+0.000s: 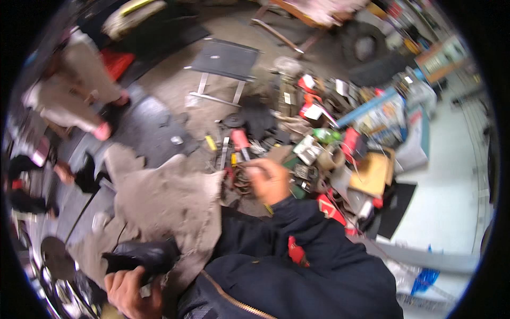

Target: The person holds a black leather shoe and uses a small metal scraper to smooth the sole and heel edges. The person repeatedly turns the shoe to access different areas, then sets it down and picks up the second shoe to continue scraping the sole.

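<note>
My left hand (130, 292), at the lower left, is closed around a black leather shoe (146, 255). The shoe lies over a grey-brown cloth (170, 204) spread across my lap. My right hand (270, 182) reaches out over the tools on the ground, thumb and fingers drawn together. Whatever is between those fingertips is too small and blurred to make out. Close to them are a tool with a red handle (240, 139) and a small round container (241, 181) of loose bits. A yellow-handled tool (211, 142) lies a little farther off.
A low folding stool (224, 58) with a dark seat stands ahead. To the right is a heap of boxes, bottles and bags, with a yellow envelope-like piece (369, 173) and a blue-edged box (380, 111). A tyre (364, 45) is behind. Another person (74, 85) sits at the left.
</note>
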### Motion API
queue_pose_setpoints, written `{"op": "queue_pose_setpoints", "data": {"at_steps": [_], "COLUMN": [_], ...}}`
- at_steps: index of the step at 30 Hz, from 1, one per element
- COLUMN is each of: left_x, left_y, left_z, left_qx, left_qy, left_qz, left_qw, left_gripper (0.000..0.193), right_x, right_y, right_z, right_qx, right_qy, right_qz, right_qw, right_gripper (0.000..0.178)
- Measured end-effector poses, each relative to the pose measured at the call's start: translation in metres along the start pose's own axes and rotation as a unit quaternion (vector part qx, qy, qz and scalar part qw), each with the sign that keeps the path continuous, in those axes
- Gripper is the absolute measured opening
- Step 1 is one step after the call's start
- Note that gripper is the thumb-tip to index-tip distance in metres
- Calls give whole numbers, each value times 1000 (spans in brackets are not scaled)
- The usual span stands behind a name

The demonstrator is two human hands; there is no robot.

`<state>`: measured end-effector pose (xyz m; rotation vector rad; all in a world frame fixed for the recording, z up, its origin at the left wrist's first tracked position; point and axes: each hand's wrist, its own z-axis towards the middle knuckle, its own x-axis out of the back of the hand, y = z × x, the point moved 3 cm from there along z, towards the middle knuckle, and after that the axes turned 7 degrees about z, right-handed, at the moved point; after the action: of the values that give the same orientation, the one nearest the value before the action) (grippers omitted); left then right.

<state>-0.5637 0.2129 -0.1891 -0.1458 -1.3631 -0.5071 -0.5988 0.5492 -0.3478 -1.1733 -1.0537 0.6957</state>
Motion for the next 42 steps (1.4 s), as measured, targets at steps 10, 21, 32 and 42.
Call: {"op": "queue_pose_setpoints", "data": {"at_steps": [10, 21, 32, 42], "left_x": [-2, 8, -39, -114], "left_y": [-7, -25, -59, -94], "left_z": [-4, -15, -24, -33], "left_qx": [38, -64, -28, 373], "left_qy": [-222, -80, -13, -25], "left_qz": [-150, -51, -251, -692], "left_qw": [963, 993, 967, 617], "left_gripper": [45, 45, 39, 59], "right_x": [114, 94, 90, 93], "right_y": [212, 189, 205, 206], "right_z": [-49, -46, -41, -40], "right_qx": [-158, -250, -295, -245], "right_qy": [-18, -25, -37, -76], "right_qz": [-476, -509, -500, -498], "right_qw": [865, 823, 813, 828], "right_gripper": [50, 39, 43, 67]}}
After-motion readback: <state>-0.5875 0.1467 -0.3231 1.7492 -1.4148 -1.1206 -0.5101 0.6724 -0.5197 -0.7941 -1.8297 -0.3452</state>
